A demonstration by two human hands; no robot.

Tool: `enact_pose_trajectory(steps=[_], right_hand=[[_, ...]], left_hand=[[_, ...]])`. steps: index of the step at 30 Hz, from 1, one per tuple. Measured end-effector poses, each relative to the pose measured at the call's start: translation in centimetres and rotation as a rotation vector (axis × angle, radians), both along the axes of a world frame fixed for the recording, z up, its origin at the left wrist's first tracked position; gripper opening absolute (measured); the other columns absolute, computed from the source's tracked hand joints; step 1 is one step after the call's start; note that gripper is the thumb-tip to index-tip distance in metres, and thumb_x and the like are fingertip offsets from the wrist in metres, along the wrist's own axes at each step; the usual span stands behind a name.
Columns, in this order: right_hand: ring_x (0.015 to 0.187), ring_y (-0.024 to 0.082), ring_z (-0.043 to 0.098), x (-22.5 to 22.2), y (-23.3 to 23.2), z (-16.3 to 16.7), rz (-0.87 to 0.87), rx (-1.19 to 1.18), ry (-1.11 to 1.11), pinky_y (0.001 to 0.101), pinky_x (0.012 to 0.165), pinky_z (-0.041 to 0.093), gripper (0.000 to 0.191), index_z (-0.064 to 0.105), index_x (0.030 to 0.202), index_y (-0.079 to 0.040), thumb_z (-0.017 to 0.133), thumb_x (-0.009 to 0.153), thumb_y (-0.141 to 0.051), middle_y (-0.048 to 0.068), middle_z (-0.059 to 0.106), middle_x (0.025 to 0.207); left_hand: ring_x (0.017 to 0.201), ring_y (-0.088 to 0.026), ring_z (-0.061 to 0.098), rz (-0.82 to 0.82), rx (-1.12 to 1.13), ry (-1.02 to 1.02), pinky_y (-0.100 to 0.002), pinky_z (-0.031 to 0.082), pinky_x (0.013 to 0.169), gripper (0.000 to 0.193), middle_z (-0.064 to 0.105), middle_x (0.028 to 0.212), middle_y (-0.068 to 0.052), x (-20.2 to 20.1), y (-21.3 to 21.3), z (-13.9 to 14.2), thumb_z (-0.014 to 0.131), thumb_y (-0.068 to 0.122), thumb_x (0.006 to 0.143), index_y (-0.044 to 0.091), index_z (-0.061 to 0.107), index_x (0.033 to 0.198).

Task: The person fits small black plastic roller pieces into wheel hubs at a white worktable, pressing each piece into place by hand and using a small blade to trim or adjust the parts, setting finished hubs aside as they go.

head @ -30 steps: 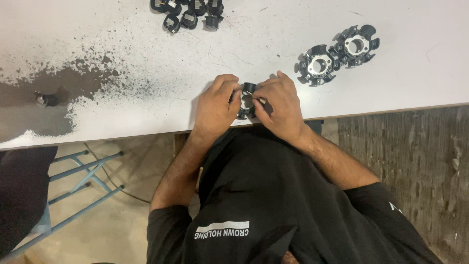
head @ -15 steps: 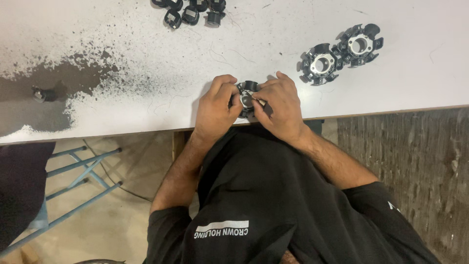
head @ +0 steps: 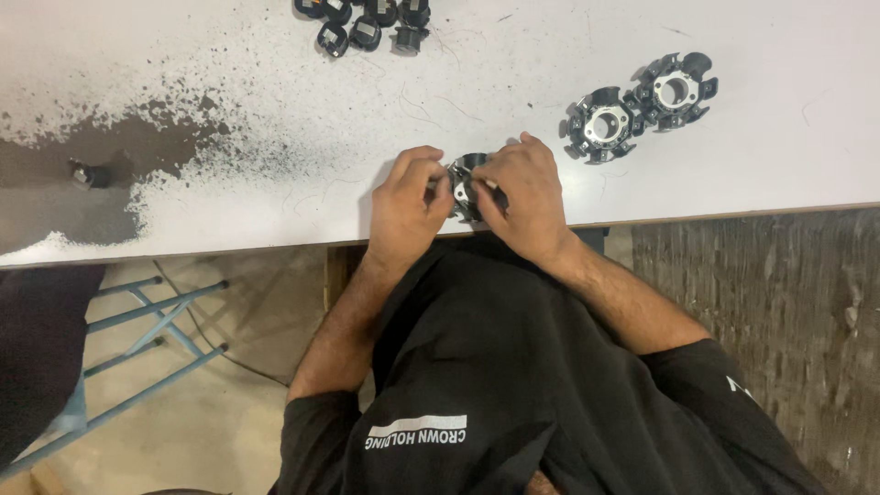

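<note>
Hands (head: 467,197) still clasping ring part (head: 465,176)

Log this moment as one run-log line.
left hand: grips black round part | right hand: grips same part | two like parts on white table | small black pieces at far edge

The worktop (head: 779,147) is matt white, scratched, its paint worn through to a rough dark patch at one end. The two finished rings (head: 639,107) are glossy black plastic around bright metal cores. The shirt (head: 513,367) is matt black cloth.
</note>
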State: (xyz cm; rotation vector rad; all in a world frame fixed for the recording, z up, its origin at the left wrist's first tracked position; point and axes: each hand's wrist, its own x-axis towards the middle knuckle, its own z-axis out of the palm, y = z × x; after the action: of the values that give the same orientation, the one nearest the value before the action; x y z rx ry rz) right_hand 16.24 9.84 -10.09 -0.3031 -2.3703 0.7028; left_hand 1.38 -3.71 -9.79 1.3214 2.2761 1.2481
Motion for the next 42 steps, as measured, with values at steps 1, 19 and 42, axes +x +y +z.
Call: enact_pose_trajectory(steps=[1,19,42], right_hand=[[0.108,0.030,0.061,-0.1,0.4,0.2,-0.037,-0.022,0.006,0.0552,0.116,0.044,0.026,0.064,0.113,-0.009,0.079,0.092,-0.006,0.009,0.065,0.107],[0.138,0.037,0.048,4.3,3.9,1.4,-0.076,0.005,-0.051,0.0555,0.119,0.042,0.076,0.053,0.137,-0.005,0.095,0.083,-0.037,0.023,0.046,0.148],[0.131,0.039,0.063,9.0,13.9,1.7,-0.438,0.096,-0.010,0.0398,0.104,0.058,0.089,0.041,0.149,-0.002,0.102,0.087,-0.022,0.023,0.033,0.149]], left_hand=[[0.085,-0.023,0.072,0.032,-0.004,0.063,-0.034,0.060,0.068,0.009,0.068,0.122,-0.012,-0.5,-0.2,0.1,0.072,0.005,0.090,0.004,0.063,0.093],[0.115,-0.031,0.066,0.181,0.178,0.176,-0.041,0.057,0.091,0.017,0.067,0.127,-0.014,-3.1,-2.9,0.0,0.076,0.003,0.091,0.003,0.066,0.104],[0.111,-0.032,0.068,0.142,0.134,0.198,-0.042,0.056,0.090,0.015,0.069,0.122,-0.016,-2.4,-2.6,0.9,0.076,0.004,0.091,0.000,0.068,0.103]])
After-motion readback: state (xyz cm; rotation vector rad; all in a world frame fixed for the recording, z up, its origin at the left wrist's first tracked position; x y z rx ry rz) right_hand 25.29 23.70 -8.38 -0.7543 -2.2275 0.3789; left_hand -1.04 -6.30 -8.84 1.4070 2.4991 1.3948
